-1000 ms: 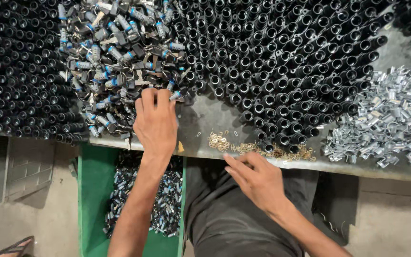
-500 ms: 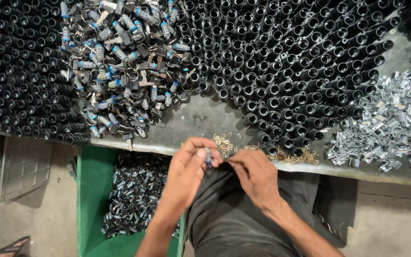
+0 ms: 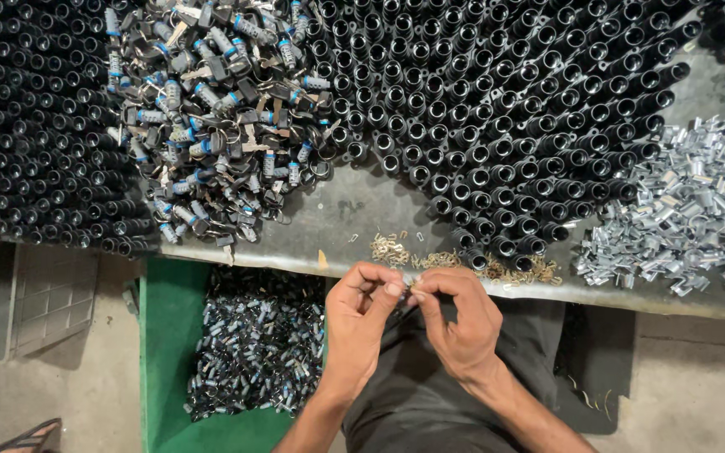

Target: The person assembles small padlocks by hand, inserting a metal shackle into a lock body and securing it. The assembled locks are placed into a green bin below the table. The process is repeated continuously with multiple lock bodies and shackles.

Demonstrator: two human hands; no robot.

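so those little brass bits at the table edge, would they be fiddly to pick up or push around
Probably fiddly: the small brass pieces are tiny next to the left hand and right hand, so pinching one likely takes fingertips. They look light and lie loose, so a push would likely scatter them. Lying close to the table edge, some could drop off.

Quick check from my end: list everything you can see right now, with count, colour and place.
Black tubes: too many to count, black, standing packed across the table's far side, left and right.
Lock cylinders with keys: a large pile, black, silver and blue, on the table at left of centre.
Silver metal clips: a heap, silver, table's right end.
Small brass pieces: a scatter, gold, near table edge.
Table: one, grey.
Green bin: one, on the floor at left, filled with dark small parts.
Sandal: one, bottom left corner.
Left hand and right hand: fingertips pinched together on something too small to identify.
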